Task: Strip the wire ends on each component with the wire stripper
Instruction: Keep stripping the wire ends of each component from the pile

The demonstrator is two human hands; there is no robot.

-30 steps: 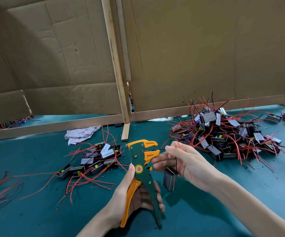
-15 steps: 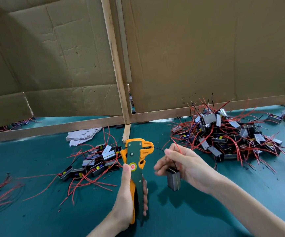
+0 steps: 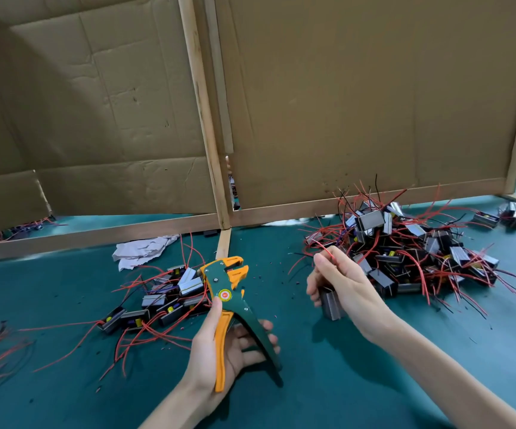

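Since half a second ago our left hand (image 3: 207, 339) has let the handles of the wire stripper (image 3: 222, 283) spring apart, where they were squeezed together, and our right hand (image 3: 343, 286) has drawn away to the right, so tool and wire are now well apart.

We judge that one strip has just been made and that we are between wire ends on the same component (image 3: 331, 305). The next move calls for bringing an unstripped end back to the left, laying it straight between the open orange jaws, and squeezing again. If both ends are done, the part belongs on the small pile (image 3: 163, 298) at the left, and a fresh one comes from the big heap (image 3: 405, 243) at the far right.

Our left fingers (image 3: 259, 326) are loosely curled under the green handle, with the thumb lying along the orange one. The stripper stands nearly upright above the green table (image 3: 343, 382).

Our right forefinger (image 3: 327, 267) and thumb pinch a red wire (image 3: 324, 249), whose tip we cannot make out. The lower fingers curl about the grey component, which hangs below the palm, just above the table.
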